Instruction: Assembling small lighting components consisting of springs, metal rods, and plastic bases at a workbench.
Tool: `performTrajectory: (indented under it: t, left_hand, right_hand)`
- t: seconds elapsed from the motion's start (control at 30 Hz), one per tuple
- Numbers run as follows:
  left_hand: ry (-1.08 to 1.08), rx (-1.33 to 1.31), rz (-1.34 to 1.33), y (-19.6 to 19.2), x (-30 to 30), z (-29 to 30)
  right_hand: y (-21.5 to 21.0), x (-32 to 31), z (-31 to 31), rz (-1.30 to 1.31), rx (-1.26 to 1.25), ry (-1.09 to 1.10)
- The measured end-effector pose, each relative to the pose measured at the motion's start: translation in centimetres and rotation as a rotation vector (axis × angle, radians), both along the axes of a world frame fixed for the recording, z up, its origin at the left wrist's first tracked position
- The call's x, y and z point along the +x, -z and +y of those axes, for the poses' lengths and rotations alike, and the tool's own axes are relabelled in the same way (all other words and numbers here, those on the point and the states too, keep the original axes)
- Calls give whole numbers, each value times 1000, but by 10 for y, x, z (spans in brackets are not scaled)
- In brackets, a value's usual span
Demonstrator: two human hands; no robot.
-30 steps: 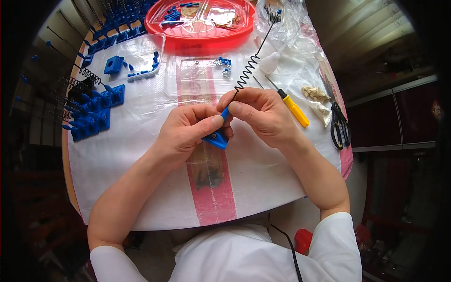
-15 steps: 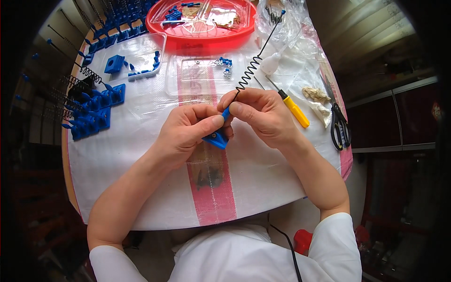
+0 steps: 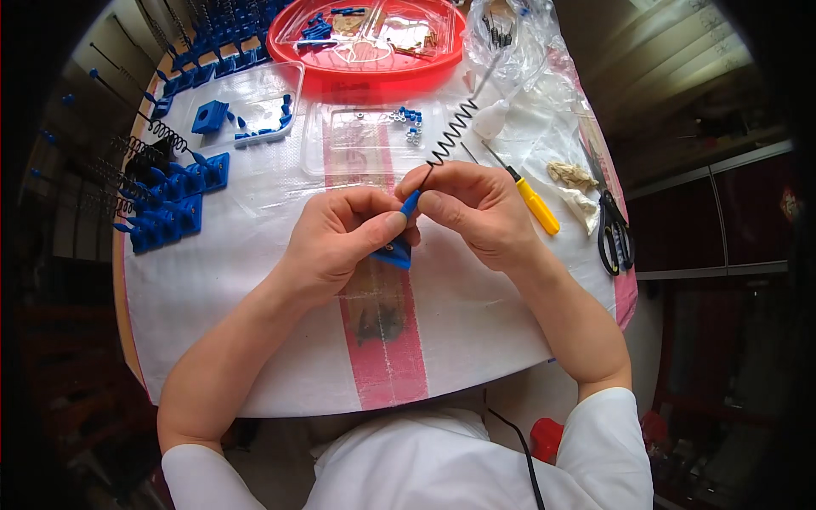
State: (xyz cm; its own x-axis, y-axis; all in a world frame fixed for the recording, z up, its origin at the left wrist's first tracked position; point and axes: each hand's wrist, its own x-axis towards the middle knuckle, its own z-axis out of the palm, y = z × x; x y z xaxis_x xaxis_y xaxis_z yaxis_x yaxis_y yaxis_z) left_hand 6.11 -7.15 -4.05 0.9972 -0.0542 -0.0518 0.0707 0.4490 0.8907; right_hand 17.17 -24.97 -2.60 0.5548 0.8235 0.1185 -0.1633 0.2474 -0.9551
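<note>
Both hands meet over the middle of the table around one blue plastic base (image 3: 396,254) with a black coiled spring wire (image 3: 451,134) rising from it. My left hand (image 3: 330,240) grips the base, thumb pressed near the blue cone-shaped sleeve (image 3: 410,204). The fingers of my right hand (image 3: 482,212) are closed around the lower end of the wire, just above the sleeve. The wire leans up to the right; its straight upper end is blurred. Most of the base is hidden by my fingers.
Finished-looking blue bases with coiled wires (image 3: 174,212) stand at left. Behind are a clear tray (image 3: 293,81) with blue parts, a clear lid (image 3: 319,157) with small blue and white pieces, and a red basin (image 3: 365,72). At right lie a yellow-handled screwdriver (image 3: 538,206), scissors (image 3: 614,234) and plastic bags (image 3: 535,51).
The upper end of the wire has become blurred with motion, and the blue base has turned slightly. Both hands stay in nearly the same place and keep their grip.
</note>
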Motion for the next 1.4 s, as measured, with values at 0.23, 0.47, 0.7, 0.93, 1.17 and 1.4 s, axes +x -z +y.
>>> performTrajectory:
  t: [0.23, 0.47, 0.7, 0.93, 1.17, 1.4]
  left_hand:
    - [-247, 334, -100, -2, -4, -9]
    - [-302, 515, -186, -1, -3, -8]
    - [-355, 596, -273, 0, -2, -8]
    - [-394, 628, -326, 2, -1, -9]
    - [-384, 657, -332, 1, -3, -8]
    - [-345, 672, -348, 0, -5, -6]
  right_hand:
    - [-1, 0, 1, -101, 14, 110]
    - [1, -1, 1, -199, -21, 97]
    - [0, 1, 1, -211, -31, 42]
    - [0, -1, 1, -280, -50, 82]
    - [5, -1, 2, -270, -17, 87]
    - [4, -3, 2, -263, -5, 85]
